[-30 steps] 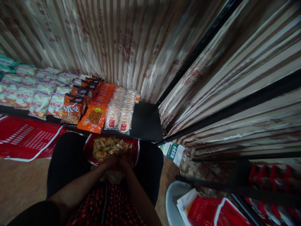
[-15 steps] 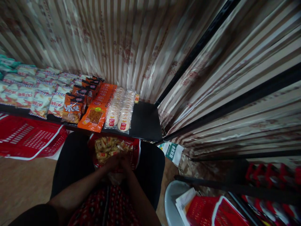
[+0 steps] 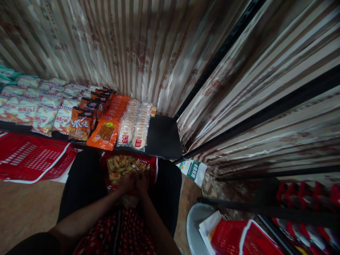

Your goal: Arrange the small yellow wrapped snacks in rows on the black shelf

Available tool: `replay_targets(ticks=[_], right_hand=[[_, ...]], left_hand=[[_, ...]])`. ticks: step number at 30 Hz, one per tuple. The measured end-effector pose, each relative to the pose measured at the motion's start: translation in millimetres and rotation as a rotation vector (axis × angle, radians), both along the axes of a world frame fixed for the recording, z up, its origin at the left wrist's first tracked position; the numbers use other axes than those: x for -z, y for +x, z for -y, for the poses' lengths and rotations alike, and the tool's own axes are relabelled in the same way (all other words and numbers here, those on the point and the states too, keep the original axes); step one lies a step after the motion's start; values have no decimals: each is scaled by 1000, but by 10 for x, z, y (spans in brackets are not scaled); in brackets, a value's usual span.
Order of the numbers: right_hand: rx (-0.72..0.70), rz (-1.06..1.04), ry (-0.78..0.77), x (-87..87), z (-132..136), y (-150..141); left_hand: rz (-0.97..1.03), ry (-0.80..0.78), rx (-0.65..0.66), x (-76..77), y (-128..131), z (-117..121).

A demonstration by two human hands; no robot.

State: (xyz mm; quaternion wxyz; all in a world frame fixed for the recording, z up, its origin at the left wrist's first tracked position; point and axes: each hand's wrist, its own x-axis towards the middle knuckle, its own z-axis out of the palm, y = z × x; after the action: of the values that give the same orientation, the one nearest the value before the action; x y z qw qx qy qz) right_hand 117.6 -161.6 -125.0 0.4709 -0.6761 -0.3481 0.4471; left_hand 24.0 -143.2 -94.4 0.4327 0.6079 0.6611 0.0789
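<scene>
Meeting over the near side of a red basket [image 3: 153, 179], the person's left hand [image 3: 126, 183] and right hand [image 3: 141, 180] sit side by side, close together, between the dark-clothed thighs. It is dim down there and the fingers blur into shadow, so I can't tell whether they are clasping something or loose. Golden packets [image 3: 114, 164] fill the basket, spreading from ten to one o'clock around the hands, the nearest ones right by the fingers. Past its far rim, at twelve, two rows of wrapped crackers [image 3: 139, 137] lie on a black shelf [image 3: 165, 138]. Next along the shelf come orange bags [image 3: 106, 131] at eleven, brown bags [image 3: 81, 124] between ten and eleven, and white bags [image 3: 44, 119] at ten. Below the shelf, between nine and ten, is another basket [image 3: 34, 159]. A green-and-white pack [image 3: 193, 170] is near three, and a third basket [image 3: 236, 237] at four. Beyond the shelf hangs a striped curtain [image 3: 143, 53].
</scene>
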Motion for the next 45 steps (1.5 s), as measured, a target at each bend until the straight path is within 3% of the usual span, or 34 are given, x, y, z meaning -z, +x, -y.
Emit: replay_targets(ticks=[4,11,22,39,45], right_hand=[[65,-9,-22,-109,67,50],[185,25,41,-483,88,168],[236,-87,118,-948,86,251],[264,-133,290,-1014,-36,370],[279,-118,280,-1034,-128,391]], left_hand=[[58,92,12,-122,60,38],[166,285,-1,-323,155,76],[279,395,-21,-796,338,23],[357,385,-38,-976,518,-162],[360,360,-57,-947,554,-273]])
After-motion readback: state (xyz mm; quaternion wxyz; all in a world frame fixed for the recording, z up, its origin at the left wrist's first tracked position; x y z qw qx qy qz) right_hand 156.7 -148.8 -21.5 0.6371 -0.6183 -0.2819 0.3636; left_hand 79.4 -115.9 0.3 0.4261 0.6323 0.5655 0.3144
